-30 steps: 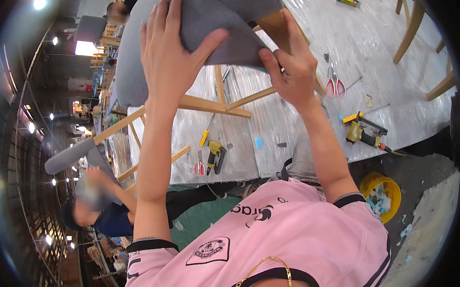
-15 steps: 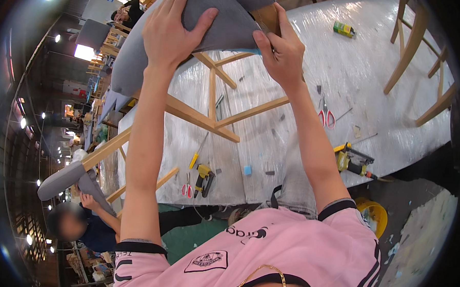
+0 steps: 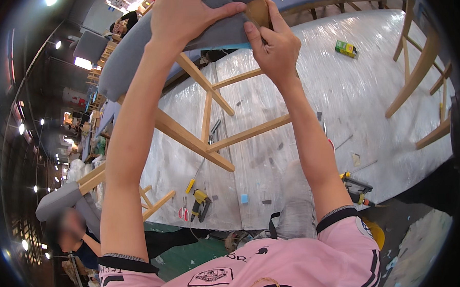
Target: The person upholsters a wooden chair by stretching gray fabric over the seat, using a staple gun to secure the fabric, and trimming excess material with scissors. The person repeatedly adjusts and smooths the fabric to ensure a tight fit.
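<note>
- The person's left hand [image 3: 183, 14] is pressed on the grey upholstered chair [image 3: 134, 58], with its thumb stretched over the fabric; its fingers pass beyond the upper edge, so I cannot tell whether they close on something.
- The right hand [image 3: 277, 49] is clamped at the border of the grey cover, beside bare wood. The two thumbs are near each other, but apart.
- This chair is tilted at the top of the view, its wooden legs over the film-covered table [image 3: 319, 78].
- A yellow bucket [image 3: 379, 235] is mostly hidden behind the right sleeve; its content I cannot see.
- A green and yellow container [image 3: 346, 49] lies on the film; its inside does not show.
- At the left, the yellow screwdriver [image 3: 191, 185], red-handled scissors [image 3: 184, 213] and a staple gun [image 3: 200, 204] lie close together, near a small blue piece [image 3: 244, 199].
- The right forearm partly covers another staple gun [image 3: 356, 188].
- Far right, a wooden chair [image 3: 414, 81] stands.
</note>
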Demonstrator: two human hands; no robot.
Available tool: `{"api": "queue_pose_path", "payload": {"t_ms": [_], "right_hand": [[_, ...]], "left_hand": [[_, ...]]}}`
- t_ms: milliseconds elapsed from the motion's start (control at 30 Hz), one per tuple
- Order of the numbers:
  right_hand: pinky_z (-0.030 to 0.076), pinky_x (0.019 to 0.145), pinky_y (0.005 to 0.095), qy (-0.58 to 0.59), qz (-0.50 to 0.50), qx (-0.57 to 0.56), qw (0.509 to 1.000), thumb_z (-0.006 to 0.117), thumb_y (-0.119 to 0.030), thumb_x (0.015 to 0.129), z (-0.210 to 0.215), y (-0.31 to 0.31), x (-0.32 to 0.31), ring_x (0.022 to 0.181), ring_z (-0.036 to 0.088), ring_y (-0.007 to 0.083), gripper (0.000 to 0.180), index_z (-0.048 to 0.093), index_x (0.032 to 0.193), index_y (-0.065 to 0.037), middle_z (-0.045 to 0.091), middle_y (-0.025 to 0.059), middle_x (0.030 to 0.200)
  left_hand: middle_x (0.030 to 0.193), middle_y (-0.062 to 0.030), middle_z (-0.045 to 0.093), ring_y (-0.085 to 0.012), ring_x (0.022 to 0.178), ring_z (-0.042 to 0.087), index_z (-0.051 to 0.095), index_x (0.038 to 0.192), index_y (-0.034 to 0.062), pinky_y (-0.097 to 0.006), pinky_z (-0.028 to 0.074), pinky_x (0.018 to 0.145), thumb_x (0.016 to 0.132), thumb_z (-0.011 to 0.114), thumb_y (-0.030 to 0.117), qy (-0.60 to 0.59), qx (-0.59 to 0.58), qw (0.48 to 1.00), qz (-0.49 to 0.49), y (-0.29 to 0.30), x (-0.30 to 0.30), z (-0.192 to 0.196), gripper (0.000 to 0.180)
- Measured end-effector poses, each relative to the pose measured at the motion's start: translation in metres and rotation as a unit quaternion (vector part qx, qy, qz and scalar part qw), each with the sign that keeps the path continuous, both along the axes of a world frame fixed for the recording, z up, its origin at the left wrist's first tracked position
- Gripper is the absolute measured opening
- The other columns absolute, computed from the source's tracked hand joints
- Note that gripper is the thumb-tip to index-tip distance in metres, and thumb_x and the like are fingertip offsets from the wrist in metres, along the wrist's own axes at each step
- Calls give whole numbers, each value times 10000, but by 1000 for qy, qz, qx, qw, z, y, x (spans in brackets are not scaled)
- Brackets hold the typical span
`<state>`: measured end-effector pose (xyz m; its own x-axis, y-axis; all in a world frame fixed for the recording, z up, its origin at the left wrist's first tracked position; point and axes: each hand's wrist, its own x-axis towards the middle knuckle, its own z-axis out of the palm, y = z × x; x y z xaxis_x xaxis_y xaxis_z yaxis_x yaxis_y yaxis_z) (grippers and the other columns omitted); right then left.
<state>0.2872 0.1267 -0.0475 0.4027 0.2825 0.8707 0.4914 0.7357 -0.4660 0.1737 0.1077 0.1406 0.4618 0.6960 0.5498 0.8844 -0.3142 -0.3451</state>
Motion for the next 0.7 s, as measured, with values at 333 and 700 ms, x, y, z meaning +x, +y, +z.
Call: {"api": "queue_pose_path", "payload": {"t_ms": [333,700], "right_hand": [[582,753,339,0,29,-15,999,728,-372,940,12,59,5,945,744,323,464,713,646,-12,669,256,1318],[585,760,342,8,27,23,999,732,-375,942,8,58,-4,932,748,341,476,700,631,-17,664,278,1313]], "left_hand": [[1366,-237,630,-393,1290,583,550,1433,23,-465,427,1105,1030,509,554,-80,132,988,-1,48,-108,-6,668],[1193,-264,679,-430,1101,665,594,1304,37,-559,531,899,1006,526,379,-4,-48,975,216,79,-33,11,459]]}}
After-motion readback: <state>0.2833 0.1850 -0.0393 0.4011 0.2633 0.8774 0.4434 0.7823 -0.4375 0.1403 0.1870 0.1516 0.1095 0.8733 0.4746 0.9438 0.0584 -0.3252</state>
